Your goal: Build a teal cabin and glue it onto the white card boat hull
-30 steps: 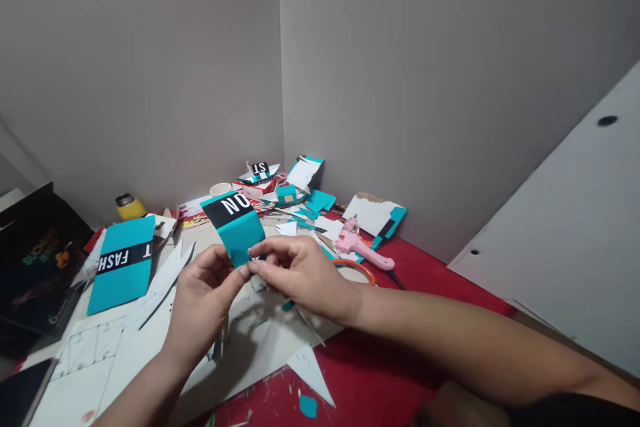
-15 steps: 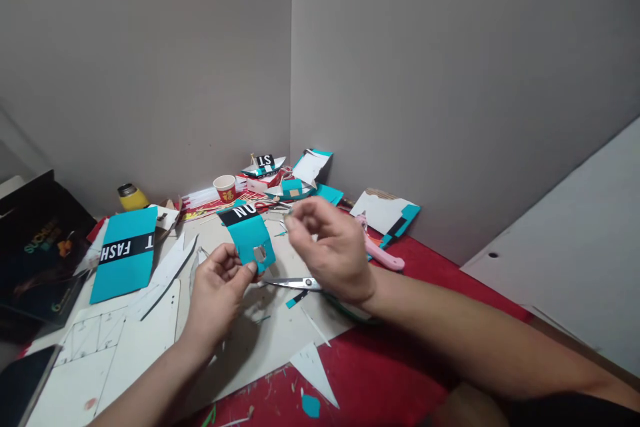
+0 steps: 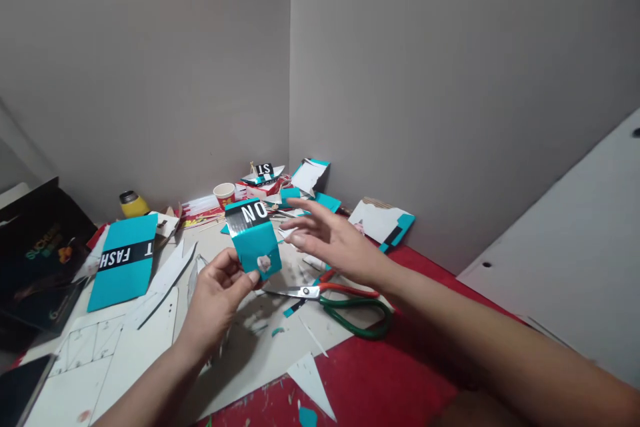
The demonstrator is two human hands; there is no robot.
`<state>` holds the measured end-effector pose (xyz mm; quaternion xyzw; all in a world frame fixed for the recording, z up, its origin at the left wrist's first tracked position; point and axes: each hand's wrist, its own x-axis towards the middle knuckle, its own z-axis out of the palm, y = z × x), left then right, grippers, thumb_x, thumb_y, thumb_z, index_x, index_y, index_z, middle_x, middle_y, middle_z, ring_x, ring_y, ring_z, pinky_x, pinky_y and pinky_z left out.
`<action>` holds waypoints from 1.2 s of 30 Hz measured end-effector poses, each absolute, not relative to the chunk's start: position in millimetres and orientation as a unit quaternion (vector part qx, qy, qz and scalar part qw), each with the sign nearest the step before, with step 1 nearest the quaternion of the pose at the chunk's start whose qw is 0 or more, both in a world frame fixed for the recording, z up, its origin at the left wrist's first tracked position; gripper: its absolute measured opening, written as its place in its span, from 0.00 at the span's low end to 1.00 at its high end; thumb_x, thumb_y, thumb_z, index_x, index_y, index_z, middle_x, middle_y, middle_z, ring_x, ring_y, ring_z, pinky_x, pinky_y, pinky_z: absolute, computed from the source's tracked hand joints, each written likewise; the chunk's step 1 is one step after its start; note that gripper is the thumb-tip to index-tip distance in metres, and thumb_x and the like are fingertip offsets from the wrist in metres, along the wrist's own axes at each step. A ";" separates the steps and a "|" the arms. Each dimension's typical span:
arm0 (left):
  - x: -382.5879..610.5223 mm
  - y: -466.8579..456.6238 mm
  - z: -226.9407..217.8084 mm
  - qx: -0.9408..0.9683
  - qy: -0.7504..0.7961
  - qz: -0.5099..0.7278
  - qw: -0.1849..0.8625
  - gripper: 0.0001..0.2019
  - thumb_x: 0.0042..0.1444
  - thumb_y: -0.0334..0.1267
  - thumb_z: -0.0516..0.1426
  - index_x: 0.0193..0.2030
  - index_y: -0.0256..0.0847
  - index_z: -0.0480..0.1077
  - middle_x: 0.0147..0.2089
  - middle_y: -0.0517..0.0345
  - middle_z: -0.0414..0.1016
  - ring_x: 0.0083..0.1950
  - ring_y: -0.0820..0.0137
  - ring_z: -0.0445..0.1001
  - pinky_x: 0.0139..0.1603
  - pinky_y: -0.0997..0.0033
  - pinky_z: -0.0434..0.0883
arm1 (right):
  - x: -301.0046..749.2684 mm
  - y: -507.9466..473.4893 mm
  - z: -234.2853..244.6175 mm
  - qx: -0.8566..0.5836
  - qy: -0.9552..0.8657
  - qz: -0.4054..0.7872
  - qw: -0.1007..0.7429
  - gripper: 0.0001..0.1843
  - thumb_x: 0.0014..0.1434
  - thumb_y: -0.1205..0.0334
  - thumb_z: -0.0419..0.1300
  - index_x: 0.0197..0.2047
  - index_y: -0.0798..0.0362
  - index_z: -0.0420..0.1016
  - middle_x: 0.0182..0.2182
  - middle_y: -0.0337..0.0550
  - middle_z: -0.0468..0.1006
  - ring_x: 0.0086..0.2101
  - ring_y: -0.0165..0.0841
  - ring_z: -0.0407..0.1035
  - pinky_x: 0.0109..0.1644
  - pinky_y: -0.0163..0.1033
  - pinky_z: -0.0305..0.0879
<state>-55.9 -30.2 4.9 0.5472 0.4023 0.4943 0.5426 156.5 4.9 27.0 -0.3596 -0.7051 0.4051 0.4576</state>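
Observation:
My left hand [image 3: 220, 293] pinches the lower edge of a bent teal and black cardboard piece [image 3: 253, 243] between thumb and fingers. White letters "ON" run along its upper black band, and a small torn, pale patch shows near its lower edge. My right hand [image 3: 335, 240] hovers just right of the piece, fingers spread and nothing visible in them. Below that hand lie scissors [image 3: 320, 293] with one orange and one green handle, blades pointing left toward my left hand.
Small boat models [image 3: 263, 173], a paper cup [image 3: 225, 195] and a yellow-and-black bottle [image 3: 133, 203] stand at the back. A teal "FASH" card [image 3: 123, 260] leans at left near a dark box [image 3: 45, 253]. White offcuts [image 3: 313, 383] lie in front; grey partitions [image 3: 425, 80] rise behind.
My right hand has opened from a pinch and lifted slightly, uncovering the scissors' handles. The cardboard piece stays in my left hand, turned a little. The view has tilted up somewhat.

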 end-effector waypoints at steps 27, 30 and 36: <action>-83.2 -21.7 32.1 0.564 0.500 0.578 0.311 0.15 0.55 0.37 0.62 0.50 0.50 0.73 0.49 0.60 0.75 0.42 0.73 0.72 0.44 0.77 0.70 | 122.6 4.1 10.4 -0.239 -0.507 0.563 0.608 0.31 0.54 0.67 0.66 0.59 0.43 0.63 0.44 0.40 0.81 0.43 0.34 0.76 0.49 0.46 0.74; -82.4 -19.4 28.7 0.575 0.502 0.550 0.340 0.18 0.54 0.36 0.63 0.52 0.50 0.72 0.55 0.58 0.72 0.51 0.69 0.70 0.48 0.76 0.69 | 121.8 11.0 3.7 -0.259 -0.451 0.605 0.603 0.31 0.52 0.64 0.68 0.58 0.45 0.65 0.42 0.41 0.81 0.38 0.34 0.78 0.41 0.43 0.77; -73.3 -21.6 22.7 0.562 0.485 0.412 0.528 0.20 0.53 0.42 0.64 0.53 0.44 0.72 0.38 0.56 0.75 0.24 0.78 0.63 0.22 0.79 0.64 | 120.3 11.6 -1.2 -0.262 -0.425 0.629 0.596 0.28 0.50 0.64 0.69 0.54 0.47 0.68 0.39 0.41 0.82 0.36 0.34 0.77 0.37 0.40 0.76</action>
